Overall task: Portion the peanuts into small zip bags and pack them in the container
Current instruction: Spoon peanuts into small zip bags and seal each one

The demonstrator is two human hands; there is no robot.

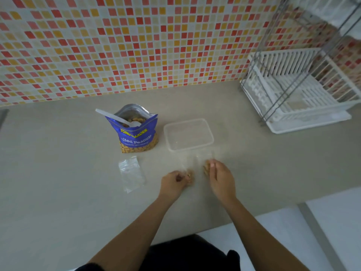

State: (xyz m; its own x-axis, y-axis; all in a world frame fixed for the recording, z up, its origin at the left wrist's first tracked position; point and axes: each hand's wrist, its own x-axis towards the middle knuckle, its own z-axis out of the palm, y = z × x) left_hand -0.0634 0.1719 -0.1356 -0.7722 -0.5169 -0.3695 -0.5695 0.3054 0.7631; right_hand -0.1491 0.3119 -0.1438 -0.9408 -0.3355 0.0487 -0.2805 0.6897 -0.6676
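Clearly the worktop (58,173) is laid out around the clear container (210,133), which stands open and holds no bags yet, so packing has not begun. The white dish rack (293,114) sits well off to the container's right, out of the way of the work. The blue peanut pouch (136,137) stands upright just left of the container with its mouth open, probably so that scooping and packing stay within one short reach.

The left hand (173,182) and the right hand (221,178) lie in front of the container, near its front edge. Each has its fingers curled and pinches the peanut-filled end of a small clear bag. The film is blurred, so I cannot tell whether the zips are closed. Holding the heavy end likely keeps the nuts from sliding as the bags go in.

The empty zip bags (131,173) lie flat to the container's front left, ready for the next portions. The white spoon (119,119) rests in the pouch, its handle pointing away from the container. The left zip bag (189,176) and the right zip bag (206,167) stretch toward the container, apparently the first two portions.
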